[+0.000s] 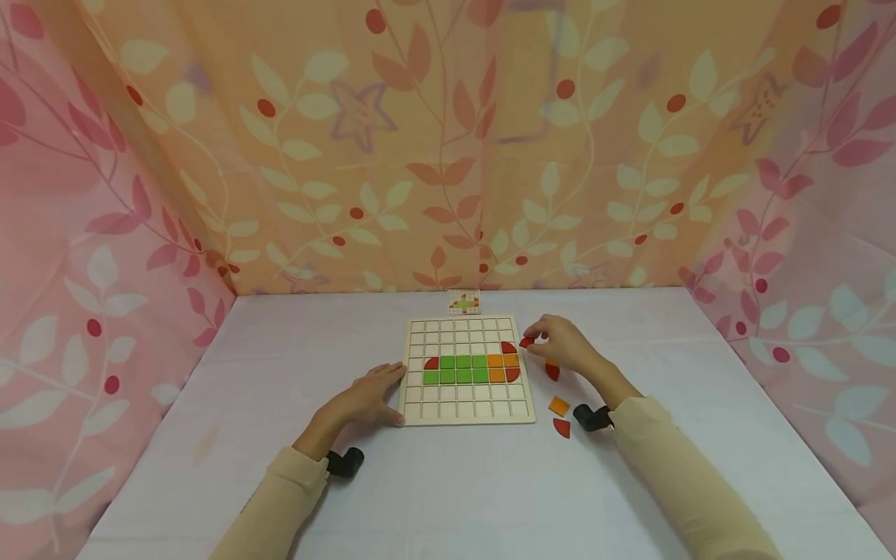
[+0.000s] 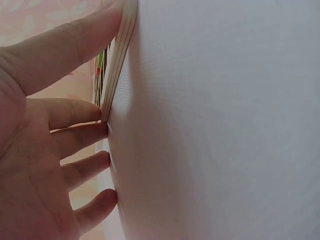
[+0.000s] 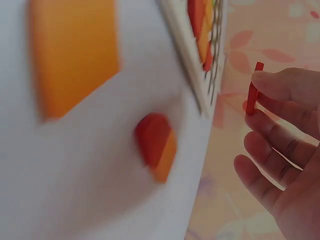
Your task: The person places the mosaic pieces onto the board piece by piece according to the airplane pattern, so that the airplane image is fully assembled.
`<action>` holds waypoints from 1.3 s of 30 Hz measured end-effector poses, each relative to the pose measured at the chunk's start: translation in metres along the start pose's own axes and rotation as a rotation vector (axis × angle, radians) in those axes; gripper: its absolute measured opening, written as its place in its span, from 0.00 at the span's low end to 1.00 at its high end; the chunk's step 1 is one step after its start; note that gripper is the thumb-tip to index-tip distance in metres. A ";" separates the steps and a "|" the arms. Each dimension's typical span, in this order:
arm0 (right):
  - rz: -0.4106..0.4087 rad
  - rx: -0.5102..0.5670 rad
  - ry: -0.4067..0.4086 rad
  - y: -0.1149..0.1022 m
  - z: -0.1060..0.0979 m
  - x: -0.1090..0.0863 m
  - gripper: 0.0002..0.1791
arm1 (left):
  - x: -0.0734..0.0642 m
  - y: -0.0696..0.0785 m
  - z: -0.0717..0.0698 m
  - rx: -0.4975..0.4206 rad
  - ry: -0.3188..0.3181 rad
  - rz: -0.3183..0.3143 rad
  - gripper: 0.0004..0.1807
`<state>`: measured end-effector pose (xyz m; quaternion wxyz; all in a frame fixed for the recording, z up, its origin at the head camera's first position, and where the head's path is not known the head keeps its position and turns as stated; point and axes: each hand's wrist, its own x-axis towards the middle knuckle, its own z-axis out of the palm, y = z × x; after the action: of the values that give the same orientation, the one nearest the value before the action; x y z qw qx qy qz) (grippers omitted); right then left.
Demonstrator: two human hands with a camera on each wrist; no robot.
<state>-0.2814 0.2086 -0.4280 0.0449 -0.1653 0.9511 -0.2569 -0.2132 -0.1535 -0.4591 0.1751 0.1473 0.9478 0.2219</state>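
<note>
A pale wooden grid board (image 1: 465, 395) lies on the table, bearing several green squares (image 1: 455, 369), three orange squares (image 1: 495, 361) and three red quarter-round tiles (image 1: 513, 375). My left hand (image 1: 369, 395) touches the board's left edge, its thumb at the near corner and its fingers extended; the left wrist view shows the fingertips against the rim and cloth. Between thumb and fingers, my right hand (image 1: 567, 342) pinches a red quarter-round tile (image 3: 253, 92), raised just off the board's right edge. Below that hand a loose red tile (image 3: 152, 135) overlaps an orange one (image 3: 166, 160).
To the right of the board lie an orange square tile (image 1: 559, 406) and another red quarter-round tile (image 1: 562, 428). A small picture card (image 1: 464, 302) stands behind the board's far edge. Patterned curtains (image 1: 448, 155) enclose the white-covered table (image 1: 448, 498) at the back and sides.
</note>
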 end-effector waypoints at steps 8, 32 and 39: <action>-0.099 0.005 -0.014 -0.033 0.005 0.019 0.14 | 0.001 -0.001 0.001 0.006 -0.005 -0.011 0.52; -0.260 -0.036 -0.083 -0.085 0.045 0.040 0.11 | 0.002 0.000 0.001 -0.007 -0.008 -0.026 0.53; -0.307 -0.045 -0.089 -0.096 0.053 0.040 0.09 | 0.001 0.001 0.000 -0.018 -0.009 -0.015 0.53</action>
<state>-0.2824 0.0918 -0.4260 0.0437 -0.3212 0.9172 -0.2318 -0.2141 -0.1526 -0.4592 0.1823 0.1398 0.9461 0.2283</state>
